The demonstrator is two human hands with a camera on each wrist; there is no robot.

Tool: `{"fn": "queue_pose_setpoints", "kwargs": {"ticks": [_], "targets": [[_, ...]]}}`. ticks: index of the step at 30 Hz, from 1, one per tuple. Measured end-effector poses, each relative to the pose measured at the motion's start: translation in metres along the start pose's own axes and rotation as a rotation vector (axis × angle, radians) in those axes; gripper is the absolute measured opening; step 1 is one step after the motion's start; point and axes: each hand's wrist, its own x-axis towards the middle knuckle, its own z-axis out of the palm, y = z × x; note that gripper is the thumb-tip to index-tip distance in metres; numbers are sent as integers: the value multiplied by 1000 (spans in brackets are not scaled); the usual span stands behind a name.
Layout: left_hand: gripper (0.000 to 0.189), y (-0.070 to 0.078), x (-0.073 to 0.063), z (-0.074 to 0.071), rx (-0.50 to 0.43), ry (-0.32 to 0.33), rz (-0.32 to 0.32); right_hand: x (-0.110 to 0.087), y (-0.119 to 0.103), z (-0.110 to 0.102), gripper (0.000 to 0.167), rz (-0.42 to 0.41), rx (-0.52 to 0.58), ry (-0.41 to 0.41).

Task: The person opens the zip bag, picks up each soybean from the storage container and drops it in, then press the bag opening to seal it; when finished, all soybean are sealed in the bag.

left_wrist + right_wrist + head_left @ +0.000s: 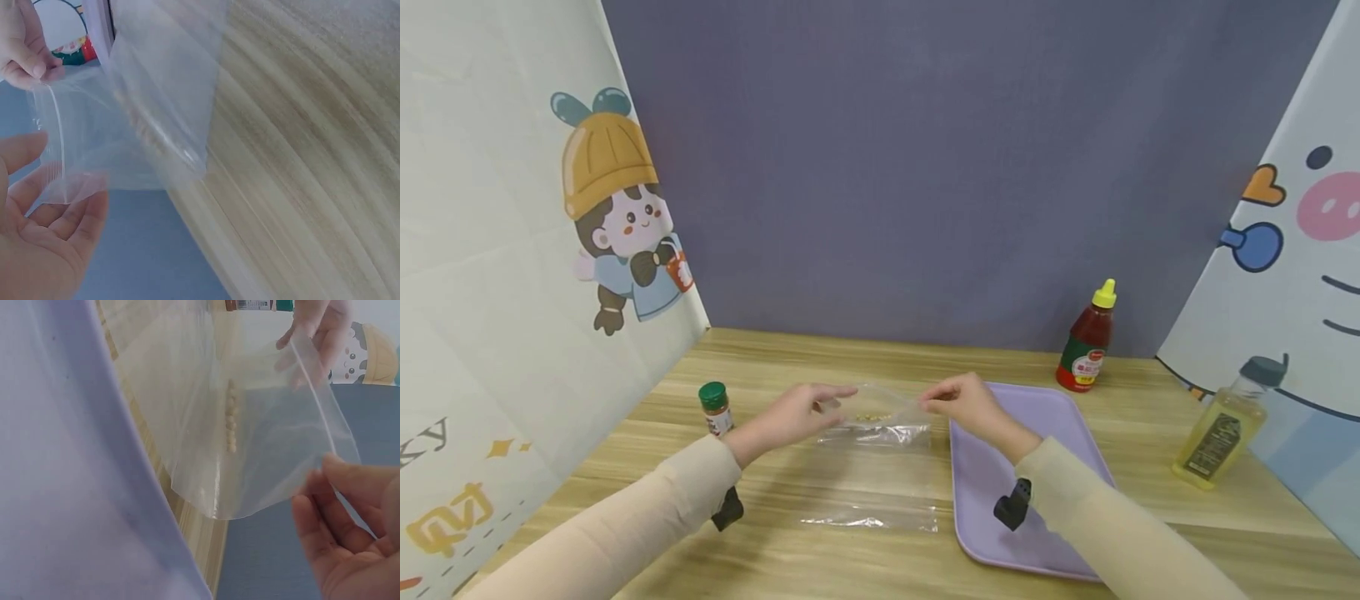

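A clear zip bag stands partly raised above the table, its zip strip along the top edge. Small pale round pieces, like beans, lie in a row inside it. My right hand pinches the bag's right top corner between thumb and fingers. At the left top corner is my left hand, index finger stretched out and thumb apart. In the left wrist view its other fingers lie behind the bag's corner. More clear plastic lies flat on the table on the near side.
A purple tray lies under my right forearm. Left of my left hand stands a green-capped jar. A red sauce bottle is at the back right, and an oil bottle stands at the far right.
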Motion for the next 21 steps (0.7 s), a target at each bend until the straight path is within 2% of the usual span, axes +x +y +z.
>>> {"fn": "queue_pose_setpoints", "kwargs": {"ticks": [5,9,13,16,21], "targets": [[45,-6,6,-5,-51,54,1,5,3,-1,18,73,38,63],[50,-12,13,-7,-93,115,-20,9,4,-5,23,125,96,75],[45,-18,19,-6,-122,194,-90,12,2,-7,24,140,145,75],[36,-22,27,-5,-181,251,-160,14,1,-8,25,158,180,82],[25,-25,39,-5,-254,307,-234,20,2,-9,29,194,235,85]]}}
